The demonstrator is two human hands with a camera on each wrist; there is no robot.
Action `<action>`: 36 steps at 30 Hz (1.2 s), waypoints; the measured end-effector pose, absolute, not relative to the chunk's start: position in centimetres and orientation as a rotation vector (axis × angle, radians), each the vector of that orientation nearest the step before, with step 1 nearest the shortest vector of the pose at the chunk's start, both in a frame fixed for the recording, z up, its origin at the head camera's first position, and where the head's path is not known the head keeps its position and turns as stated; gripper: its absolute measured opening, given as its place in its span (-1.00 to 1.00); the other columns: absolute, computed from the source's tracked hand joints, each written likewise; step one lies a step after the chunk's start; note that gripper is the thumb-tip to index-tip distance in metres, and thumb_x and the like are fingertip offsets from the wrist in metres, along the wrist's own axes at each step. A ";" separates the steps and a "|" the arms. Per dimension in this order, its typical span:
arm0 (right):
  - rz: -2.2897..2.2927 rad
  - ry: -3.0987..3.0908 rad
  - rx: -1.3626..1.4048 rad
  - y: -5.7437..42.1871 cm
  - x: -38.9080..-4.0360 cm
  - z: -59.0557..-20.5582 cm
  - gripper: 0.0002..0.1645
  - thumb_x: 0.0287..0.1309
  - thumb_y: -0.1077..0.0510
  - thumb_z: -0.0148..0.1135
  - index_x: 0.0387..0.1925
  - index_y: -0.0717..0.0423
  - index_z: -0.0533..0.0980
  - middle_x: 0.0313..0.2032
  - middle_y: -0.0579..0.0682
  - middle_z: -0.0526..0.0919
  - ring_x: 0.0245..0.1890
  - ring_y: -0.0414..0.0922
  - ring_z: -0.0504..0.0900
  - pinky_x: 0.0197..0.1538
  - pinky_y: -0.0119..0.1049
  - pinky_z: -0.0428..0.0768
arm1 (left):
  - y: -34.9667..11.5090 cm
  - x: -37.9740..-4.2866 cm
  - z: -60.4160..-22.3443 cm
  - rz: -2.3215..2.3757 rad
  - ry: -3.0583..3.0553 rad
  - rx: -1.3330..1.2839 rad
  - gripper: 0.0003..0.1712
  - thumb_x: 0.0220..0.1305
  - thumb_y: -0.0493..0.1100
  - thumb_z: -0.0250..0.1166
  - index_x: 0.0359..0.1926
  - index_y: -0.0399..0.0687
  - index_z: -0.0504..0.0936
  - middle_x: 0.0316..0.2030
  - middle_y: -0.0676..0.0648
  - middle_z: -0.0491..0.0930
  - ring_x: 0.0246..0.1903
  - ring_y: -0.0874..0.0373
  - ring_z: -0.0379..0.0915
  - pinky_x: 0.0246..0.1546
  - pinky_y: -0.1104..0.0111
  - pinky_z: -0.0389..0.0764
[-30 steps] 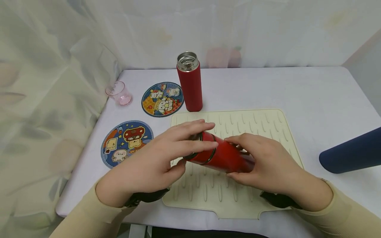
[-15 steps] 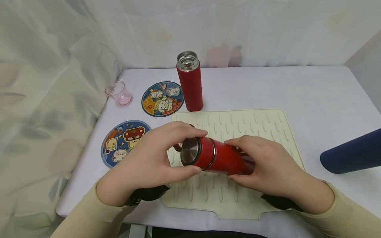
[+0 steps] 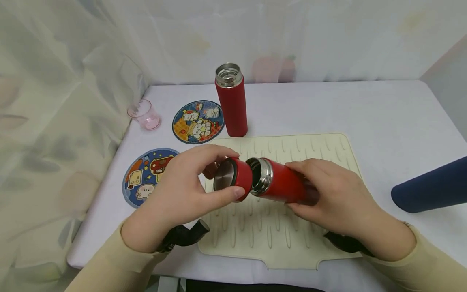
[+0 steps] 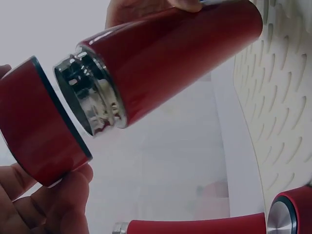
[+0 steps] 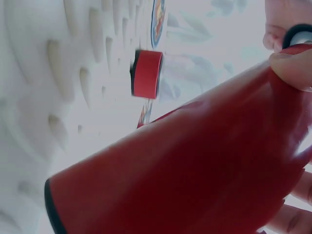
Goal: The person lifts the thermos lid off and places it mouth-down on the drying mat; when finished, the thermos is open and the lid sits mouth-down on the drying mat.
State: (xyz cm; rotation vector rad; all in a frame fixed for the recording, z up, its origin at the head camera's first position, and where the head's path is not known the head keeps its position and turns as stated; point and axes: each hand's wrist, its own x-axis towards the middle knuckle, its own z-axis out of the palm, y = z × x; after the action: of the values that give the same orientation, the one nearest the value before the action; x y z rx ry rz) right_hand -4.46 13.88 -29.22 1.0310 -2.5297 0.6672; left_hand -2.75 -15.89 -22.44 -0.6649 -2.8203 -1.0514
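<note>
My left hand (image 3: 182,188) pinches a red thermos lid (image 3: 242,180) with a steel top, thumb on the near side and fingers over the far side. Just to its right, the red thermos (image 3: 282,180) leans with its bare steel mouth (image 4: 90,92) toward the lid; a narrow gap parts the two in the left wrist view. My right hand (image 3: 330,194) grips the thermos near its base, above the cream mat (image 3: 270,247). A second red lid (image 5: 147,74) rests on the mat, mostly hidden behind my left hand in the head view.
Another red thermos (image 3: 233,107), lidless, stands upright behind the mat. Two round cartoon coasters (image 3: 198,121) and a pink glass (image 3: 146,115) are at the left. A dark blue cylinder (image 3: 430,186) lies at the right edge.
The lid has come off the thermos and moved slightly left in my left hand, baring the steel mouth. My right hand has shifted slightly right with the thermos.
</note>
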 end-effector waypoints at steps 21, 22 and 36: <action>1.565 -2.542 -0.048 16.8 -13.5 -28.0 -0.07 0.01 -0.09 0.57 0.39 -0.27 0.32 0.18 -0.08 0.53 0.03 -0.15 0.54 -0.08 -0.38 0.55 | -13.0 -4.8 -26.1 -0.879 -3.028 -0.724 -0.33 0.11 0.38 0.42 0.20 0.31 0.59 0.00 0.33 0.58 -0.14 0.39 0.47 -0.12 0.38 0.59; 1.599 -2.526 -0.089 16.9 -14.3 -28.1 -0.08 0.01 -0.09 0.57 0.38 -0.28 0.32 0.18 -0.10 0.52 0.05 -0.16 0.53 -0.06 -0.35 0.55 | -12.7 -4.9 -26.4 -0.833 -3.040 -0.735 -0.32 0.12 0.39 0.41 0.21 0.31 0.58 0.00 0.33 0.58 -0.13 0.39 0.47 -0.11 0.38 0.58; 1.701 -2.483 -0.301 18.5 -20.2 -29.9 0.01 0.01 -0.02 0.57 0.39 -0.33 0.16 0.20 -0.20 0.38 0.16 -0.18 0.41 0.09 -0.27 0.50 | -8.0 -7.7 -29.3 -0.470 -3.101 -0.999 -0.31 0.23 0.19 0.39 0.36 0.23 0.50 0.13 0.15 0.55 0.09 0.18 0.46 0.11 0.29 0.53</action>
State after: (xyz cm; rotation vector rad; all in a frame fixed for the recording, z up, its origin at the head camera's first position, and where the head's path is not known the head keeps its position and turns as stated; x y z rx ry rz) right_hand -20.21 18.49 -29.86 -0.3015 -2.4827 1.7011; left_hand -7.74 -7.96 -29.31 -0.9989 -3.1008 -0.4698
